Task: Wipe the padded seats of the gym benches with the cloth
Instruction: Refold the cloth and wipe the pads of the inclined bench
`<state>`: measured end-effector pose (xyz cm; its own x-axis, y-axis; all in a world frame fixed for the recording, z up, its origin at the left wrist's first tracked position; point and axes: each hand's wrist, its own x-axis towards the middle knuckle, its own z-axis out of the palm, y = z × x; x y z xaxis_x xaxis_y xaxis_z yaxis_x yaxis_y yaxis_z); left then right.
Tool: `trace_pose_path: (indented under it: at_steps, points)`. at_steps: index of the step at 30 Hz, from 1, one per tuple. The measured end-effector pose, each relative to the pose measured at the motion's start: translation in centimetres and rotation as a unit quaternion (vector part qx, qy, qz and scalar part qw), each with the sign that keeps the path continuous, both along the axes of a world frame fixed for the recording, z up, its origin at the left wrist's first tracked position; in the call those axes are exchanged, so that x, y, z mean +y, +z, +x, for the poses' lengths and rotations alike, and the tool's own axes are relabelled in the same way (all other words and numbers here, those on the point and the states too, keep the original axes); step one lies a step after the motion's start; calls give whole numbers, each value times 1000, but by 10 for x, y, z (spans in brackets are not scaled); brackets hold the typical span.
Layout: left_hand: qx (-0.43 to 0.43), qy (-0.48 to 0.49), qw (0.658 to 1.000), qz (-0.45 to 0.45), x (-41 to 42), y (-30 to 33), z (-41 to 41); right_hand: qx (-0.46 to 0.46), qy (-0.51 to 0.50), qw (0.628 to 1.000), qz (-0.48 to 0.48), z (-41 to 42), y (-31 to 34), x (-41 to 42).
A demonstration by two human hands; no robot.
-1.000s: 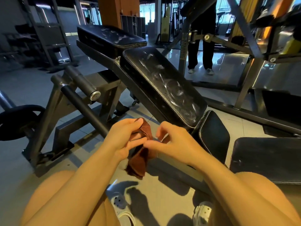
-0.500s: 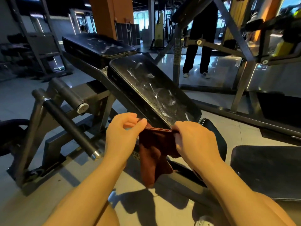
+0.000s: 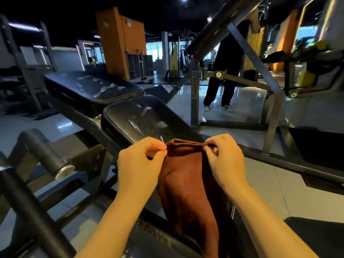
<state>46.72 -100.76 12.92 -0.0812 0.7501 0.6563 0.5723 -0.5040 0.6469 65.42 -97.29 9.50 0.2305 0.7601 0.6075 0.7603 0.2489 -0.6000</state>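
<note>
Glossy gym flooring [image 3: 232, 116] surrounds a black padded bench seat [image 3: 141, 120], streaked and sloping. Left hand [image 3: 138, 164] and right hand [image 3: 226, 161] each pinch a top corner of the brown cloth [image 3: 186, 183], which hangs folded below the seat.

Both hands hold a brown cloth [image 3: 186, 183] stretched by its top edge: the left hand [image 3: 138, 164] pinches 1 corner, the right hand [image 3: 226, 161] the other. The cloth hangs in front of a sloping black bench pad [image 3: 141, 120]. Beyond it lies a flat pad [image 3: 93, 86].
</note>
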Motion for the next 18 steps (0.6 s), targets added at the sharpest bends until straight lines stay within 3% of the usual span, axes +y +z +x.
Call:
trace_pose_path:
  at_steps: [3, 6, 10, 16, 18]
  points:
    - [133, 82, 982, 103, 16, -8, 1, 97, 4, 995, -35, -8, -7, 7]
    - [221, 141, 952, 156, 26, -19, -4, 69, -6, 998, 2, -18, -11, 3]
    - [240, 161, 943, 167, 30, -24, -12, -23, 58, 997, 52, -54, -12, -13]
    - [188, 137, 966, 116, 26, -33, -32, -79, 182, 971, -136, -68, -26, -14]
    - [151, 127, 977, 83, 24, -39, -43, -106, 186, 964, -156, -62, -23, -15]
